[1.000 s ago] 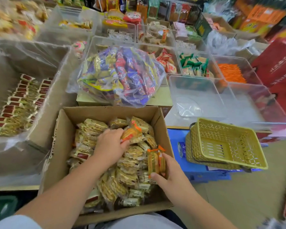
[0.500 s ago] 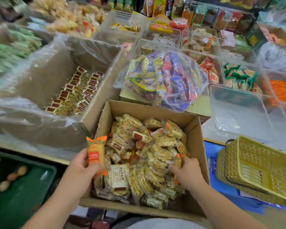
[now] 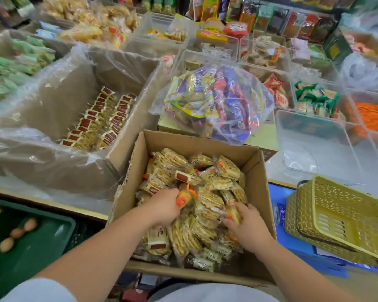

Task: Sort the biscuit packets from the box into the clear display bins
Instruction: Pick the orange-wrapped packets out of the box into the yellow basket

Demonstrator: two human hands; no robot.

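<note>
An open cardboard box (image 3: pixel 258 186) in front of me holds a heap of clear-wrapped biscuit packets (image 3: pixel 210 184), some with red labels, some with orange ends. My left hand (image 3: pixel 162 207) is inside the box and grips an orange-ended packet (image 3: pixel 183 199) above the heap. My right hand (image 3: pixel 247 225) sits at the heap's right side with its fingers curled round another orange-ended packet (image 3: pixel 232 212). A large plastic-lined carton (image 3: pixel 59 101) to the left holds rows of red-labelled packets (image 3: pixel 103 118). An empty clear bin (image 3: pixel 310 140) stands to the right of the box.
A clear bag of mixed wrapped snacks (image 3: pixel 218 103) lies on a carton behind the box. Stacked yellow baskets (image 3: pixel 340 216) sit at the right on blue crates. A green crate (image 3: pixel 26 243) is at the lower left. Clear bins of snacks fill the back.
My left hand, which held an orange-ended packet outside the box's left edge, has moved back into the box. My right hand stays in the heap's right side. The view has shifted left.
</note>
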